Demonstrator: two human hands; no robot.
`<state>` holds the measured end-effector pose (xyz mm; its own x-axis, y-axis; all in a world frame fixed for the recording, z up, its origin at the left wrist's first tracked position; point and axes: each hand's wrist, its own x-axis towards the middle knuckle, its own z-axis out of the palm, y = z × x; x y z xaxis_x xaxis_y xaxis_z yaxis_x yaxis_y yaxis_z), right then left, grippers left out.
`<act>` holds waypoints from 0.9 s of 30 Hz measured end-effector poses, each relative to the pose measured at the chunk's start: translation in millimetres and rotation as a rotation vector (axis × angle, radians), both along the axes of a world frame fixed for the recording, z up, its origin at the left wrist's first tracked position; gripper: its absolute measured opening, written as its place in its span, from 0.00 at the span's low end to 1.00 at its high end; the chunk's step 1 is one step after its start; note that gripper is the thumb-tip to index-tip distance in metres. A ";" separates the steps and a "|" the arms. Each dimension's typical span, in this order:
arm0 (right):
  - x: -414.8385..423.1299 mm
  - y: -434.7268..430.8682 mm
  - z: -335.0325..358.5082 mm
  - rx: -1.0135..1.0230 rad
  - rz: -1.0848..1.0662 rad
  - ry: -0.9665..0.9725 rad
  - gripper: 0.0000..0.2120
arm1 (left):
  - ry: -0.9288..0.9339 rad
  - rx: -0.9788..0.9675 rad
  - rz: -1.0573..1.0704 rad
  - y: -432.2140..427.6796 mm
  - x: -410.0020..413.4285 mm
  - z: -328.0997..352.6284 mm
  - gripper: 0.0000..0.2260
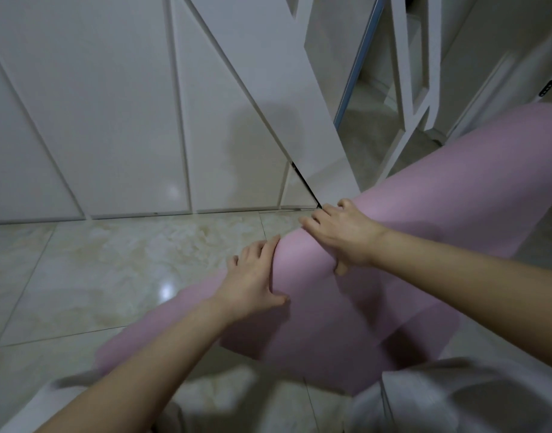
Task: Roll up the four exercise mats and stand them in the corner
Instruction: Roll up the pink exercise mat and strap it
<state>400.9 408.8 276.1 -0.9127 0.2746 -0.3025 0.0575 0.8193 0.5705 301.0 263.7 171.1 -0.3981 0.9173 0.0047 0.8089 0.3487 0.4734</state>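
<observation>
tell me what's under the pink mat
The pink mat lies on the glossy tile floor, left hand and right hand gripping its roll. Whatever is directly beneath is covered.

Glossy marble floor tiles [118,270]; white panelled wall [106,104]; white door [287,89] ajar.

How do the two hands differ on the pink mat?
The left hand grips the pink mat nearer the camera; the right hand grips farther along, by the white panel. The left thumb lies sideways; the right thumb points down. Both curl over the roll.
</observation>
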 end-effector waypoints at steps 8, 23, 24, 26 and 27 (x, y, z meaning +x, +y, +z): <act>-28.0 -13.8 9.0 -0.096 -0.070 0.016 0.39 | 0.235 0.143 0.188 8.4 5.4 -12.4 0.48; 7.2 -11.3 1.2 0.071 0.033 -0.101 0.67 | -0.132 0.033 -0.067 8.6 -26.2 -5.9 0.46; 6.5 -11.6 -0.8 0.077 0.019 -0.094 0.66 | -0.147 0.027 -0.075 8.8 -26.6 -5.2 0.46; 2.2 -13.2 -4.7 0.086 0.002 -0.068 0.63 | -0.143 0.022 -0.089 8.5 -27.7 -4.7 0.46; -1.1 -13.7 -6.2 0.089 -0.009 -0.063 0.61 | -0.134 0.018 -0.087 7.7 -28.0 -4.0 0.47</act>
